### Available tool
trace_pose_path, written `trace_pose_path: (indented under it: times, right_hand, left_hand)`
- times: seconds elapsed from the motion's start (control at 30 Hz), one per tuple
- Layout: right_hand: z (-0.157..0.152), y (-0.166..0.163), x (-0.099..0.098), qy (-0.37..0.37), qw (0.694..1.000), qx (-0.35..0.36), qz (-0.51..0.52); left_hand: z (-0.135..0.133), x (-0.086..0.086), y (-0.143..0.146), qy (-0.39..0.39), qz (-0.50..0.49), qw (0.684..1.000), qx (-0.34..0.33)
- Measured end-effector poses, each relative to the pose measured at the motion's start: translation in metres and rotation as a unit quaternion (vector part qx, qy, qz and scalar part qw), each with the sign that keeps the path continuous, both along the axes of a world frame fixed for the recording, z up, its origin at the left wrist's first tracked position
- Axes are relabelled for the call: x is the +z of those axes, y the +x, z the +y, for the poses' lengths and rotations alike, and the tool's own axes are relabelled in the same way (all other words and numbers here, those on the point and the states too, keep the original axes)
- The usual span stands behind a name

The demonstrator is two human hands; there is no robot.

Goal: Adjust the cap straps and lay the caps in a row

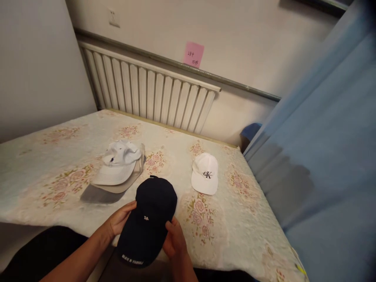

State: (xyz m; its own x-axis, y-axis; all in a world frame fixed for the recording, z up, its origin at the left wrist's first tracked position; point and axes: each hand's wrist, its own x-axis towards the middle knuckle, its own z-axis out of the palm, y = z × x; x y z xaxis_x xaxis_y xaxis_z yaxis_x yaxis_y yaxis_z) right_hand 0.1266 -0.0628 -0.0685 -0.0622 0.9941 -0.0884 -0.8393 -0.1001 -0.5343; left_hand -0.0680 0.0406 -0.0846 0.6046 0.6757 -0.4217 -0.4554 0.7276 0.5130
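A dark navy cap [148, 225] with small white lettering on its front and brim lies at the near edge of the table, its brim toward me. My left hand [119, 221] grips its left side. My right hand [175, 239] grips its right side by the brim. To the left, a white cap [119, 162] tops a stack of caps, with a beige cap [133, 178] and a grey brim [98, 194] under it. A white cap with a black logo [205, 173] lies alone to the right.
The table carries a pale floral cloth [58, 172]. A white radiator [147, 92] runs along the far wall under a pink sticky note [193, 54]. A blue curtain [326, 156] hangs close on the right, and a blue object [249, 131] shows behind the table's corner.
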Motion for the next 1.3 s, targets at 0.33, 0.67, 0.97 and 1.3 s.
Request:
trace_pose_path:
  times: [0.33,0.67,0.97,1.3]
  right_hand:
    - [0.001,0.003,0.003,-0.03,0.999,0.015,-0.024]
    - [0.0,0.003,0.0,-0.018,1.0,0.016,-0.02]
    - [-0.002,-0.001,0.004,-0.015,0.999,-0.01,-0.046]
    - [-0.003,-0.007,0.004,-0.002,0.998,-0.026,-0.057]
  left_hand:
    - [-0.001,0.003,0.001,0.0,0.003,1.0,0.011]
    - [-0.001,0.001,0.0,-0.004,-0.023,1.0,0.02]
    - [-0.002,0.002,0.0,0.002,-0.032,0.999,-0.008]
    - [-0.006,0.001,-0.003,0.016,-0.047,0.999,0.01]
